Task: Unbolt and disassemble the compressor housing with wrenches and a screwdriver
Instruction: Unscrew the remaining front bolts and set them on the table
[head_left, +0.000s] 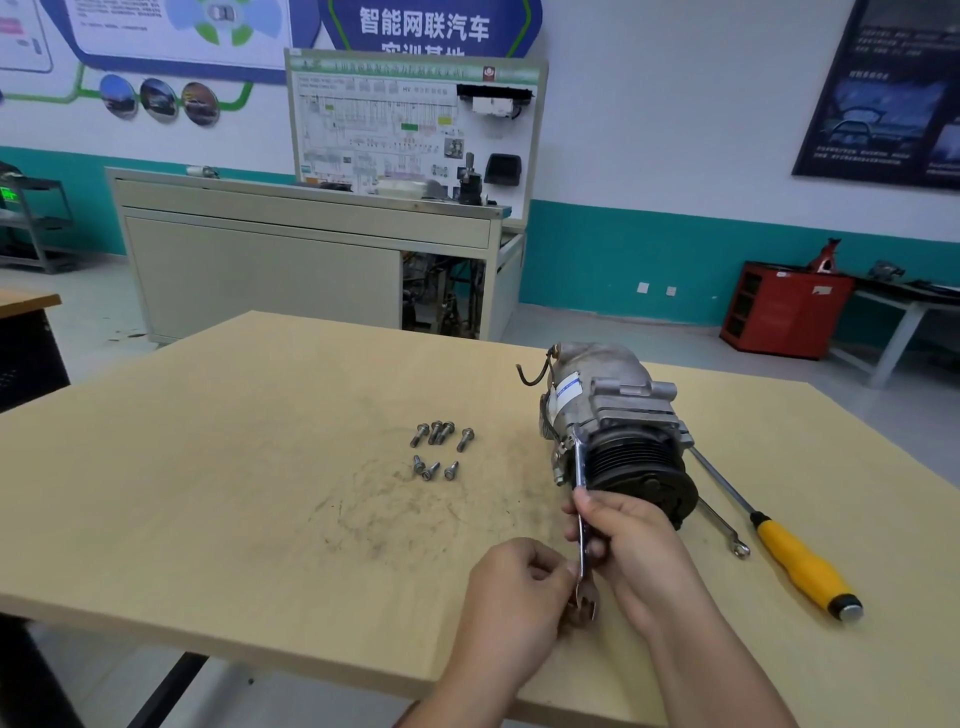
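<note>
Right hand (628, 540) and left hand (514, 587) both close on one wrench (580, 462) near the counter's (234, 467) near edge, right of its middle. The right hand wraps the shaft about midway, while the left hand's curled fingers pinch it lower down, just above the open-ended jaw. The two hands sit close together, almost touching. The wrench's long axis runs straight away from the person, its far end set against the left flank of the compressor (618, 410), though the fastener it engages is too small to make out. The compressor lies on its side toward the counter's right edge, just beyond the hands, its black grooved pulley (644, 467) facing the person and its body pointing toward the far edge. The right hand is the nearer of the two to the housing and seems placed to steady the tool, while the left, at the free end, has the leverage for a swing across the counter. A cluster of loose bolts (439, 449) lies toward the counter's middle, well left of the compressor, suggesting the unbolting is well along. A second wrench (724, 532) and a yellow-handled screwdriver (800, 564) lie on the compressor's right side, near the right edge, with neither in use.
</note>
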